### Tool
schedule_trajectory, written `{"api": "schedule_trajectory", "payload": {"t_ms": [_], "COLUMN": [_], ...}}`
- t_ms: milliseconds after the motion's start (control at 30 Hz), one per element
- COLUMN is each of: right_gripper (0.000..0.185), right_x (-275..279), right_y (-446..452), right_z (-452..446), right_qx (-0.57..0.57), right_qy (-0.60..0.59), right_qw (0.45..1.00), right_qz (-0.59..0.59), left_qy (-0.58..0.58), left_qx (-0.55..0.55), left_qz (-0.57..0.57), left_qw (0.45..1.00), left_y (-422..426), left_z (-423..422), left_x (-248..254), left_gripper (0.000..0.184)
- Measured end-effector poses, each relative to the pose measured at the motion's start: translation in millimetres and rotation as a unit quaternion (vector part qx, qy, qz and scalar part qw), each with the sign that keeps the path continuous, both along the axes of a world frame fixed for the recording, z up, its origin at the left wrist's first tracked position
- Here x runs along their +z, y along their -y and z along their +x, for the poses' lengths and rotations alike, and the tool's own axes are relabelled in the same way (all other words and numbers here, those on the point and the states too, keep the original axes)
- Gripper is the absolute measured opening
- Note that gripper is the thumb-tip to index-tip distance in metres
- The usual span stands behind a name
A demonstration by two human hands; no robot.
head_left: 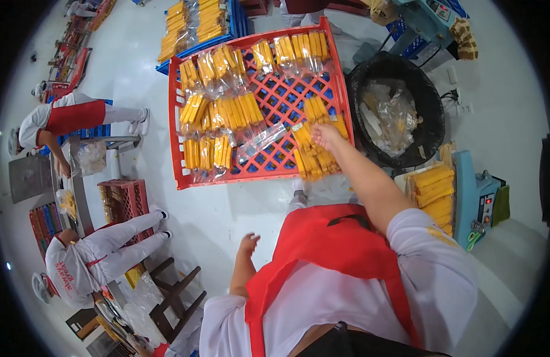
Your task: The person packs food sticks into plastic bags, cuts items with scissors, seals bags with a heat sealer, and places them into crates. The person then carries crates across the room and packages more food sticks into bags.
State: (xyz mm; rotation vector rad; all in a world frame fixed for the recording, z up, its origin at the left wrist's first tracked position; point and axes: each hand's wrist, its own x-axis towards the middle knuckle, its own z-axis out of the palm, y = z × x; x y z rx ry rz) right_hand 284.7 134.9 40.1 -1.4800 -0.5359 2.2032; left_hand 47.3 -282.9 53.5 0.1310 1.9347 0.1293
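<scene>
A red plastic crate (175,137) with a lattice bottom holds clear plastic bags of yellow sticks (239,110) in rows. My right hand (327,135) reaches over its near right part, fingers curled against a bag of yellow sticks (313,156) among several others there. The exact grip is partly hidden by the hand. A flat clear plastic bag (261,143) lies on the lattice left of this hand. My left hand (249,244) hangs in the air, apart from the crate, with its fingers loosely bent and apart and nothing in them.
Right of the crate stands a black-lined bin (426,146) with plastic scraps. Beyond it sit yellow sticks (432,190) beside a blue machine (470,199). Blue crates (230,27) are at the far side. Two people in red and white work at left, near a dark stool (179,297).
</scene>
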Motion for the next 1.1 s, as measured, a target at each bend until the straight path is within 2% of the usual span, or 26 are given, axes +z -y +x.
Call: {"api": "schedule_trajectory", "payload": {"t_ms": [67,133,200,267,333,367,400,433,533,633,733,833,867,933,1000,1100], "right_gripper": [0.018,0.019,0.020,0.022,0.026,0.024,0.022,0.022,0.018,0.016,0.016,0.014,0.015,0.017,0.019,0.021], "right_x": [-8,-11,-13,-11,-20,-16,-10,8,37,74,105,132,136,156,184,209], "right_y": [5,8,12,13,19,24,32,39,56,74,86,99,105,123,147,189], "right_z": [0,-5,-5,0,13,15,15,18,45,66,80,98,105,120,137,162], "right_qx": [0.000,-0.011,-0.022,0.015,0.073,0.046,0.019,0.008,0.116,0.115,0.035,-0.036,-0.074,-0.133,-0.200,-0.281], "right_qy": [0.037,0.038,0.044,0.048,-0.007,-0.018,-0.032,0.008,0.031,0.015,-0.039,-0.096,-0.103,-0.105,-0.072,-0.053], "right_qw": [0.998,0.997,0.997,0.995,0.995,0.996,0.996,0.995,0.989,0.989,0.997,0.995,0.992,0.983,0.972,0.950], "right_qz": [-0.058,-0.060,-0.058,-0.081,-0.064,-0.071,-0.077,-0.098,-0.091,-0.088,-0.060,0.002,0.022,0.066,0.097,0.127], "left_qy": [0.035,0.055,0.042,0.021,0.016,0.006,0.000,-0.010,0.031,0.056,0.086,0.141,0.166,0.200,0.167,0.167], "left_qx": [0.063,0.099,0.107,0.097,0.093,0.092,0.089,0.089,0.040,-0.002,-0.060,-0.184,-0.219,-0.306,-0.294,-0.363], "left_qz": [-0.034,-0.040,-0.031,-0.016,0.014,0.034,0.059,0.076,0.093,0.121,0.115,0.074,0.090,0.090,0.046,0.010], "left_qw": [0.997,0.993,0.993,0.995,0.995,0.995,0.994,0.993,0.994,0.991,0.988,0.970,0.957,0.927,0.940,0.917], "left_y": [22,29,26,3,-15,-28,-40,-52,-84,-111,-127,-148,-156,-171,-185,-217], "left_z": [8,9,6,6,-3,-10,-14,-18,-30,-27,-25,-23,-27,-34,-45,-64], "left_x": [7,13,17,30,21,18,15,9,-10,-14,-20,-19,-19,-22,-52,-70], "left_gripper": [0.054,0.055,0.055,0.055,0.054,0.054,0.052,0.051,0.054,0.054,0.054,0.056,0.056,0.056,0.048,0.040]}}
